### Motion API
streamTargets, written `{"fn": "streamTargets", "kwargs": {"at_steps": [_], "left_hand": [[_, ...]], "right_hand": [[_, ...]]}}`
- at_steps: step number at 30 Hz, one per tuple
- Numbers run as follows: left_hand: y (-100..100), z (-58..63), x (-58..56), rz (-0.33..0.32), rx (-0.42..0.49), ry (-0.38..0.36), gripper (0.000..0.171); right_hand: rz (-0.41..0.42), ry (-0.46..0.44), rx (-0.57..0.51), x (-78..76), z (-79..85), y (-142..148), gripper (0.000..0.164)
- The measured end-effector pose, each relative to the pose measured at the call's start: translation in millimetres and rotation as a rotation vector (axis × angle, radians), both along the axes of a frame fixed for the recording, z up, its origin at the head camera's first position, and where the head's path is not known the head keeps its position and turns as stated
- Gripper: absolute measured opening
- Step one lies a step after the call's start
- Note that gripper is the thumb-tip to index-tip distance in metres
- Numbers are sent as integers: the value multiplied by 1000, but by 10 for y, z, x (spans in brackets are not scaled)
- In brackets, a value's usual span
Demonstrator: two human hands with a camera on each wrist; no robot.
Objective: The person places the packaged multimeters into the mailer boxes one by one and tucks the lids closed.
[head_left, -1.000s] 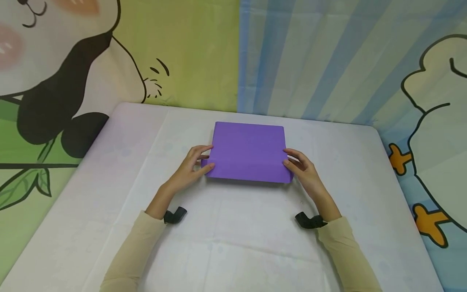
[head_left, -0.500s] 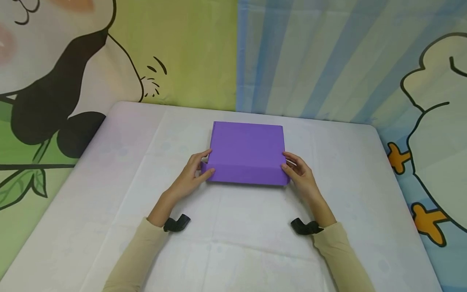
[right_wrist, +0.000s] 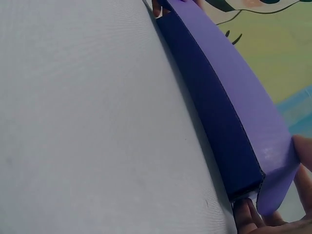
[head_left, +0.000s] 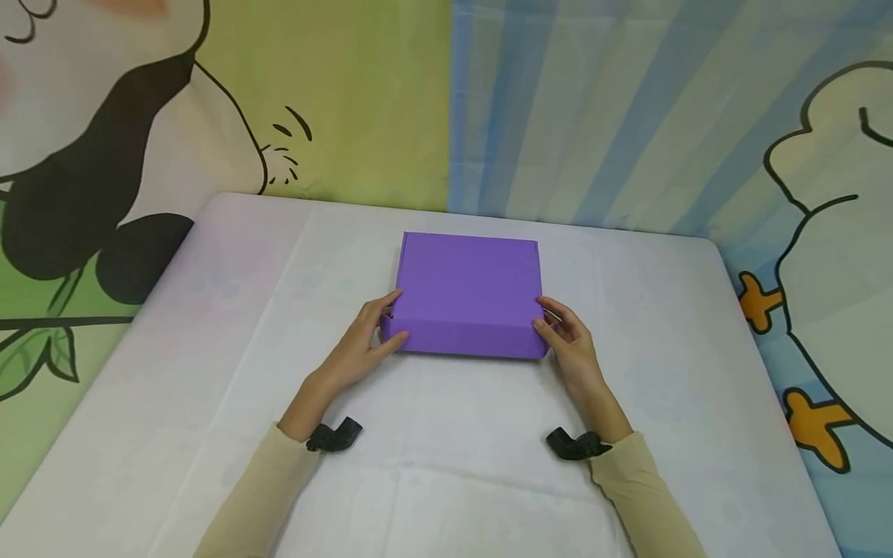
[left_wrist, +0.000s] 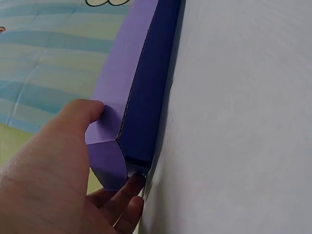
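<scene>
A purple cardboard box (head_left: 469, 277) lies on the white-covered table, its lid down over the top and a flap (head_left: 466, 338) sloping at its near side. My left hand (head_left: 352, 350) holds the near left corner, thumb on the flap and fingers beside and below it. A small side tab (left_wrist: 108, 165) sticks out there in the left wrist view. At the near right corner my right hand (head_left: 576, 353) grips likewise, thumb against the flap. Dark blue shows on the face (right_wrist: 214, 112) under the flap's edge in the right wrist view. The box's inside is hidden.
White cloth covers the table (head_left: 446, 496). Behind it hangs a cartoon backdrop (head_left: 335, 101) with a panda at left and a pale figure with orange feet at right. Black wrist mounts (head_left: 335, 435) sit below both hands.
Both hands have come slightly nearer to me, keeping the box's near corners. The flap along the near side has tilted further down. The view has shifted a little.
</scene>
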State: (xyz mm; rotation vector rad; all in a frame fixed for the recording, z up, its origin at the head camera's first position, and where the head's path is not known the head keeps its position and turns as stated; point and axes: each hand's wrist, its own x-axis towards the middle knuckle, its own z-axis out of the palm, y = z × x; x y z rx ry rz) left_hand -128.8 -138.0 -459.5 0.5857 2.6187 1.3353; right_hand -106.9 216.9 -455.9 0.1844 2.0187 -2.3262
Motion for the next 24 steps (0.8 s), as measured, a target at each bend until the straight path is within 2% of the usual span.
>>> {"fn": "streamTargets", "kwargs": {"at_steps": [5,10,14,16,20,24], "left_hand": [[-15,-34,18,6,24,8,72],[-11,-49,32,35,52,53,72],[4,-68,33,85,116,111,72],[16,-78,31,115,161,138,69],[42,-76,22,156,218,186,60],[47,-51,13,181,234,218,52]], "right_hand": [[16,7,6,7,6,-27,55],[20,18,17,8,-16,-46,59],[-38,12,26,25,-61,-58,58],[-86,4,25,42,-77,-63,54],[-177,0,23,62,-84,-62,35],[-213,9,72,60,-60,-60,23]]}}
